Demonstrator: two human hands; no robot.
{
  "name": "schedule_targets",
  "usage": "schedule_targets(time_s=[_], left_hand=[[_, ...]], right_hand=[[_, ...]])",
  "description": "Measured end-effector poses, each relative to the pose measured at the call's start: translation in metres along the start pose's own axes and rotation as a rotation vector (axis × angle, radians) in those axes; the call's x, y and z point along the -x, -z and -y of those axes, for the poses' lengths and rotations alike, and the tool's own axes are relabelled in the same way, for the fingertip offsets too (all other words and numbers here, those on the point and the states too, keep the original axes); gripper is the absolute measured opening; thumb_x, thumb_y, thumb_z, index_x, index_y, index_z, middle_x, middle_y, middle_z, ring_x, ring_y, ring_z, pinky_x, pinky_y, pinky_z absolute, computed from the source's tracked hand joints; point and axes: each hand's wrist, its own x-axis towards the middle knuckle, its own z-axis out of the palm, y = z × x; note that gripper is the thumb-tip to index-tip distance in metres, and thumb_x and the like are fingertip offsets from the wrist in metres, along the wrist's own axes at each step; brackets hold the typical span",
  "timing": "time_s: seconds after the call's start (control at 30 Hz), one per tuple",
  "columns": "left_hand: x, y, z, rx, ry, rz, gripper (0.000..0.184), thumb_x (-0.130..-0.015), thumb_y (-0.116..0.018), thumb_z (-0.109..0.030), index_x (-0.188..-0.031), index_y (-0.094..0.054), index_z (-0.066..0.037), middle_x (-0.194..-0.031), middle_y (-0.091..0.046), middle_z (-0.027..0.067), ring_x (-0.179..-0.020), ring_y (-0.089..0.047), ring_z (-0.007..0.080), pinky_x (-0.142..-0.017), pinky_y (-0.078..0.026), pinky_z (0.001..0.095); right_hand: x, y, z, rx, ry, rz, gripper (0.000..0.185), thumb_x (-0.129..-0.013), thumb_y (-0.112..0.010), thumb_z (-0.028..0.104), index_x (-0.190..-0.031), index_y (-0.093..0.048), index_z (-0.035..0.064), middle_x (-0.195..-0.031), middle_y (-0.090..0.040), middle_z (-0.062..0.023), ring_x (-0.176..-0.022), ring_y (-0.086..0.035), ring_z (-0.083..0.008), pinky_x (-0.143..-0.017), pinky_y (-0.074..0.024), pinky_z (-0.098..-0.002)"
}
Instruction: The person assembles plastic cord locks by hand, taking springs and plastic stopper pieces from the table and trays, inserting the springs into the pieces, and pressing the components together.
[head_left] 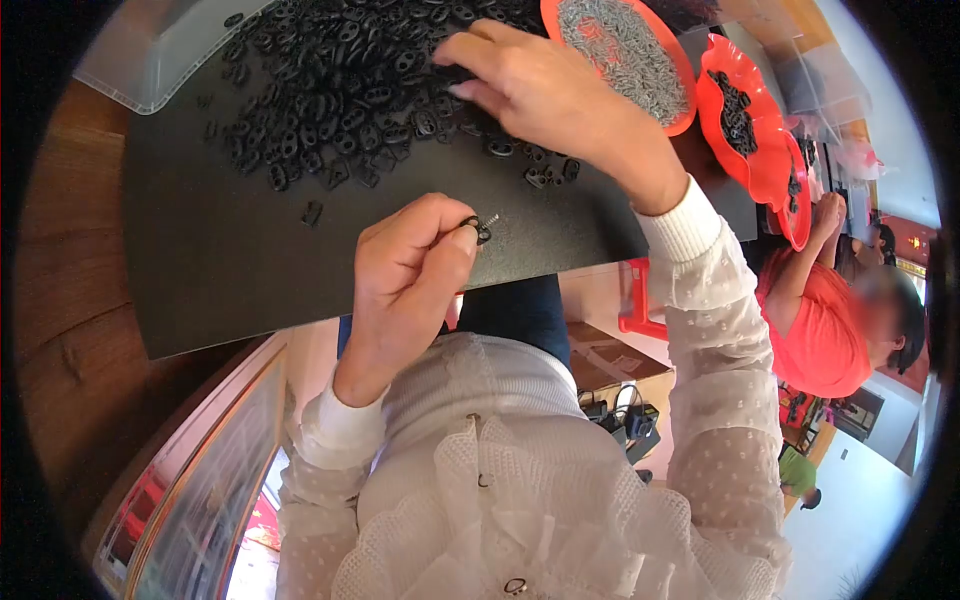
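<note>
My left hand is closed near the table's front edge, pinching a small black cord lock piece between thumb and fingertips. A thin metal spring sticks out from that piece. My right hand reaches over the right side of a big pile of black cord lock pieces. Its thumb and fingers are apart, with the tips at the pile, and I see nothing held between them. A single black piece lies on the dark mat, left of my left hand.
A red tray of metal springs stands right of the pile. Beside it is a red scalloped dish with black parts. A clear plastic box sits at the upper left. A person in a red shirt sits at the right.
</note>
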Motion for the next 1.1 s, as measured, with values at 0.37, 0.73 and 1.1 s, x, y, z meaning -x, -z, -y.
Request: schedule_targets(time_s=[0.37,0.73,1.1], left_hand=[[0.003,0.005,-0.001,-0.01,0.071,0.043,0.01,-0.088,-0.05,-0.005,-0.086,-0.058,0.001,-0.072,-0.052,0.0004,-0.061,-0.042,0.0039,-0.054,-0.031,0.0192],[0.004,0.003,0.0,-0.041,0.054,-0.028,0.011,-0.088,-0.049,-0.004,-0.088,-0.058,0.003,-0.072,-0.052,0.0016,-0.059,-0.043,0.0044,-0.053,-0.032,0.0187],[0.005,0.002,0.007,0.035,0.035,-0.078,0.014,-0.088,-0.05,-0.007,-0.092,-0.058,0.003,-0.077,-0.056,0.0034,-0.061,-0.047,0.0056,-0.052,-0.033,0.0181]], right_hand=[[0.063,0.019,0.006,-0.162,-0.075,-0.008,0.015,-0.08,-0.063,0.013,-0.09,-0.056,0.0031,-0.086,-0.057,-0.0133,-0.075,-0.06,-0.0365,-0.062,-0.0485,-0.0434],[0.071,0.041,0.029,-0.247,-0.078,-0.006,0.01,-0.08,-0.062,0.009,-0.085,-0.058,0.0011,-0.076,-0.055,-0.0111,-0.066,-0.058,-0.0295,-0.055,-0.0454,-0.0376],[0.089,0.126,0.141,-1.55,0.018,-0.21,0.005,-0.082,-0.067,0.009,-0.081,-0.068,0.0136,-0.062,-0.054,-0.003,-0.038,-0.04,-0.0069,-0.032,-0.0225,-0.0226]])
